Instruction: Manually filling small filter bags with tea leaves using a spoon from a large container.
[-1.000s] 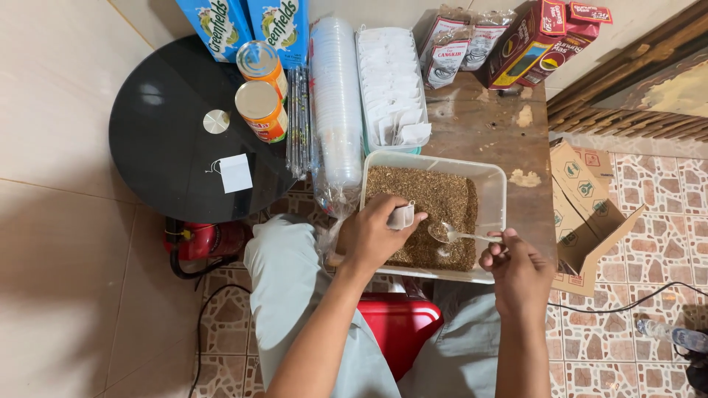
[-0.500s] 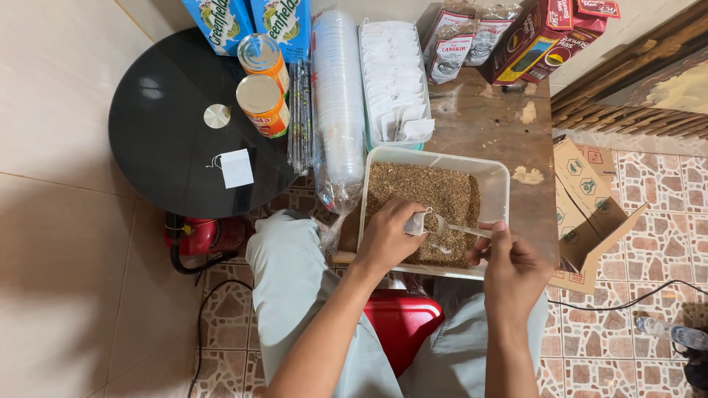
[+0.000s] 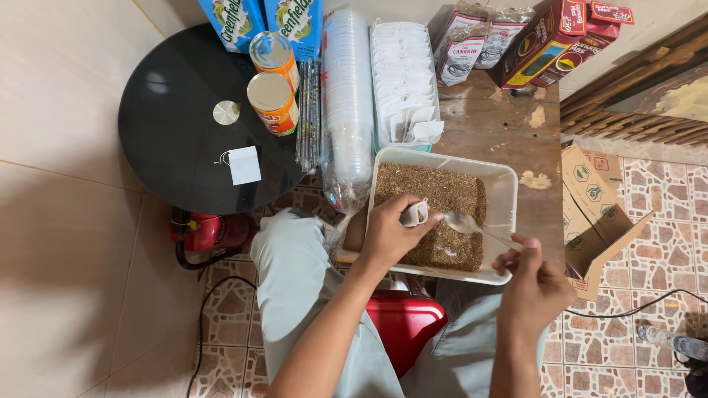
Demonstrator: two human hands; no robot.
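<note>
Now my left hand pinching small white bag open; right hand holding spoon just beside it. Tray below nearly full; bag seemingly unfilled.

The left hand is covering most of the small white bag. The picture's top edge is cutting off the cartons along the tabletop's far edge.

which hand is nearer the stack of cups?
Left. The left hand, holding a small paper bag, sits just right of the lower end of the cup stack. The right hand, holding the spoon, is farther right, past the tray.
</note>
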